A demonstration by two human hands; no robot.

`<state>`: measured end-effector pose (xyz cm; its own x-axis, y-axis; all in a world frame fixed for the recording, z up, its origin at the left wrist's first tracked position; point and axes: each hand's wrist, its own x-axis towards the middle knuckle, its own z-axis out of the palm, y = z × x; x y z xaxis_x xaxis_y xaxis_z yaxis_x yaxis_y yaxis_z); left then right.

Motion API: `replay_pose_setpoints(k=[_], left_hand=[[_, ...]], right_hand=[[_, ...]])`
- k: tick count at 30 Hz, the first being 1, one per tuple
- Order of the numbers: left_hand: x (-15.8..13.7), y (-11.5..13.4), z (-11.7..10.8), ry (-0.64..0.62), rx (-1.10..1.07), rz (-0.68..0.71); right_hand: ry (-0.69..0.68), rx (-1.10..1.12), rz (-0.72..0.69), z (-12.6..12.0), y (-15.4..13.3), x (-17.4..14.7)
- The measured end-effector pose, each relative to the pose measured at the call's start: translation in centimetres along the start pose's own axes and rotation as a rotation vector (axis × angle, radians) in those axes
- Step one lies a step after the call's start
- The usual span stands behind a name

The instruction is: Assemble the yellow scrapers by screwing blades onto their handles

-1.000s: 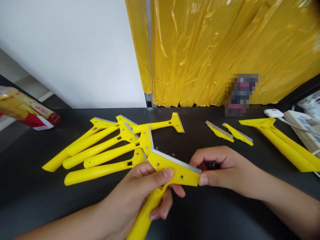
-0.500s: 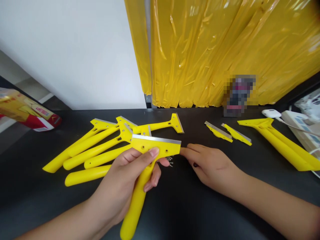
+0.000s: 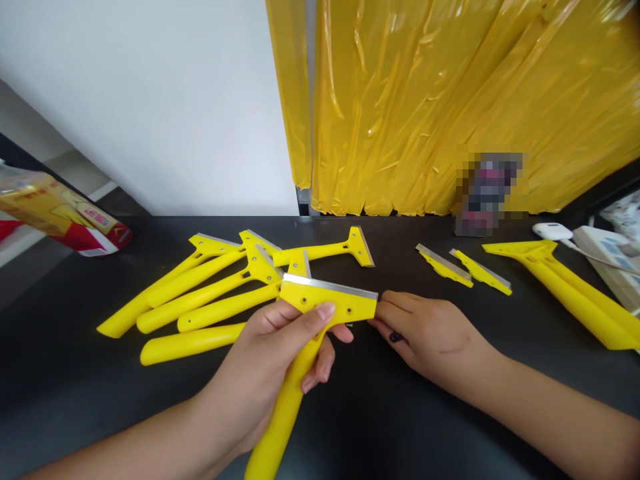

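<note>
My left hand [image 3: 280,353] is closed round a yellow scraper [image 3: 327,299], thumb on its head. A silver blade edge runs along the top of that head, which shows two holes below it. Just right of the head, my right hand [image 3: 430,327] is down at the table with fingers bunched together. Its fingertips are partly hidden, and a small dark rounded thing [image 3: 395,337] shows below the fingers. Several more yellow scrapers [image 3: 200,285] lie in a group on the left. Two loose yellow clamp plates with metal edges [image 3: 444,265] rest beyond my right hand.
A yellow scraper handle [image 3: 575,293] lies on the right of the black table [image 3: 380,427]. Behind it are a white power strip [image 3: 605,250] and a white plug [image 3: 552,231]. A red-and-yellow package [image 3: 75,213] stands at left. Yellow plastic sheeting [image 3: 400,107] hangs behind.
The view has shifted slightly, so most things sit further right. My right hand's fingers have drawn together at the table, and the small metal pieces beside them are now mostly hidden.
</note>
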<state>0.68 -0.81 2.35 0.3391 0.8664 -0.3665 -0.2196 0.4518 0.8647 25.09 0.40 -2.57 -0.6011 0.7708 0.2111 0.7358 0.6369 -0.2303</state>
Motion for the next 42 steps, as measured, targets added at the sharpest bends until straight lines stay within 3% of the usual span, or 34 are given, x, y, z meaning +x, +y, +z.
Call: replay_pose_setpoints(k=[6,8,11,14,17,21,35,38,42], left_hand=[[-0.4,-0.2,0.5,-0.036,-0.024,-0.01],[-0.7,-0.4,0.7,-0.062,-0.042,-0.011],[-1.2,-0.7,0.8,-0.114,-0.03,-0.03],[-1.5,-1.0,0.7,-0.169,0.001,-0.049],[-1.5,-1.1,0.9,-0.18,0.005,-0.045],[-1.3,-1.2,1.2,-0.155,0.006,-0.031],[-0.4,-1.0,0.6,-0.081,0.016,0.005],[-0.4,-0.8,0.5,-0.049,-0.004,0.016],[-0.4,-0.7,0.3,-0.043,0.002,0.023]], right_hand=[[0.051,0.191,0.056,-1.5,-0.7,0.5],[0.049,0.425,0.199,-2.6,-1.2,0.8],[-0.014,1.022,0.493,-3.7,-2.1,1.0],[-0.095,1.472,0.65,-3.6,-2.8,1.0],[-0.147,1.685,0.718,-3.0,-3.2,1.1],[-0.173,1.798,0.75,-2.4,-3.2,1.1],[-0.153,1.857,0.664,-3.2,-2.4,0.3],[-0.155,1.547,0.645,-3.6,-2.3,0.2],[-0.161,0.828,0.333,-3.1,-2.8,-0.3]])
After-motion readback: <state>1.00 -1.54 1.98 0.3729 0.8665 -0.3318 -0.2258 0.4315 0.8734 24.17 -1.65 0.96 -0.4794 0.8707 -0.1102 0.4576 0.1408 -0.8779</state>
